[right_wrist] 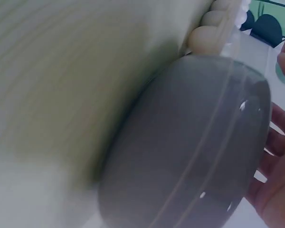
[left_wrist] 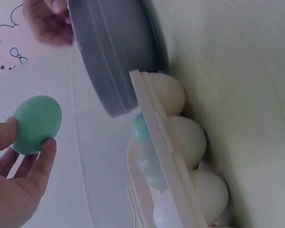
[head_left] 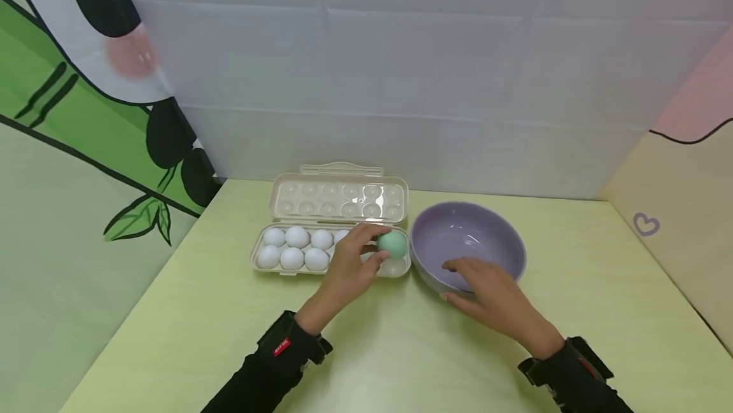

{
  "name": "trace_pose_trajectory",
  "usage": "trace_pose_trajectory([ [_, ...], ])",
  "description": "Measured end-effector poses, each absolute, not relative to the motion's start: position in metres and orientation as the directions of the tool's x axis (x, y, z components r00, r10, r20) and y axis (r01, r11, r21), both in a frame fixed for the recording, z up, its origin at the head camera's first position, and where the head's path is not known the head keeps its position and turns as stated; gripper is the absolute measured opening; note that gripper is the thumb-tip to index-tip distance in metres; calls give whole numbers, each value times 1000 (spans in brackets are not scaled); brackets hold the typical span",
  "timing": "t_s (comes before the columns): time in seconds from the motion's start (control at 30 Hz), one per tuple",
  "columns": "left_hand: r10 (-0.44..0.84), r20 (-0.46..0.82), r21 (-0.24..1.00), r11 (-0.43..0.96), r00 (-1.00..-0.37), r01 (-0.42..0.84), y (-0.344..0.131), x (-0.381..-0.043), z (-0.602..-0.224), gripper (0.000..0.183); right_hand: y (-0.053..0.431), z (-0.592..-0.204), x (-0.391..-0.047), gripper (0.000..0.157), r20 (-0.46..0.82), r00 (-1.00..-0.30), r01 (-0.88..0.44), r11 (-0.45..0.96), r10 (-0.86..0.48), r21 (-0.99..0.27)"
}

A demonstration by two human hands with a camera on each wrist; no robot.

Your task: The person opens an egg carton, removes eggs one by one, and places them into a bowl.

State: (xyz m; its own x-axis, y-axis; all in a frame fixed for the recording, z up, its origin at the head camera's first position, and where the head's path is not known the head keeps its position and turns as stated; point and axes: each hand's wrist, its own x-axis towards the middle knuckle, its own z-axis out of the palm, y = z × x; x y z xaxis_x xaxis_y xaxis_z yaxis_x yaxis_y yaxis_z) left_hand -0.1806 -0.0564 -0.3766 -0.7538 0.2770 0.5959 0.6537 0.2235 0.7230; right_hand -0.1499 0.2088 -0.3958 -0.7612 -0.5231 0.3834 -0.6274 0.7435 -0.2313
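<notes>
Head view: smooth, mint-green oval egg (head_left: 392, 244) pinched by the left hand (head_left: 349, 266)

Near the centre of the frame, the egg is held over the right end of a cream plastic egg carton (head_left: 395, 269), thumb on one side and fingertips on the other; the left wrist view shows it clear of the carton. It looks light and rigid. Real shell or plastic cannot be told, so it is best treated as fragile. The smooth surface may slip or roll, so a gentle hold around its widest part, shared between thumb and several fingers, should suit it.

Its colour is even, softly shaded and mostly matte, with no crack visible.

Round white eggs (head_left: 297, 237) sit in two rows at the carton's left. Right of centre stands a glossy lilac bowl (head_left: 466, 231). The right hand (head_left: 492, 292), fingers loosely extended and gripping no egg, spans its near rim; contact is unclear.
</notes>
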Motion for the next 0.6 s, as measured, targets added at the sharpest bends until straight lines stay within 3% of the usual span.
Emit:
trace_pose_trajectory([
  [0.17,234,530,816,120,-815,565,-49,-177,-377,36,184,-383,-157,54,474,-744,-647,682,-470,-340],
  [0.3,221,481,860,66,-848,505,-44,-176,-379,36,165,-378,-163,58,562,-693,-710,564,-452,-422],
  [0.47,215,446,893,-38,-869,448,-37,-173,-382,36,150,-376,-169,57,655,-620,-775,463,-432,-429],
  [0.6,229,396,918,-127,-889,376,-34,-171,-382,36,145,-375,-169,54,694,-601,-786,448,-396,-426],
])
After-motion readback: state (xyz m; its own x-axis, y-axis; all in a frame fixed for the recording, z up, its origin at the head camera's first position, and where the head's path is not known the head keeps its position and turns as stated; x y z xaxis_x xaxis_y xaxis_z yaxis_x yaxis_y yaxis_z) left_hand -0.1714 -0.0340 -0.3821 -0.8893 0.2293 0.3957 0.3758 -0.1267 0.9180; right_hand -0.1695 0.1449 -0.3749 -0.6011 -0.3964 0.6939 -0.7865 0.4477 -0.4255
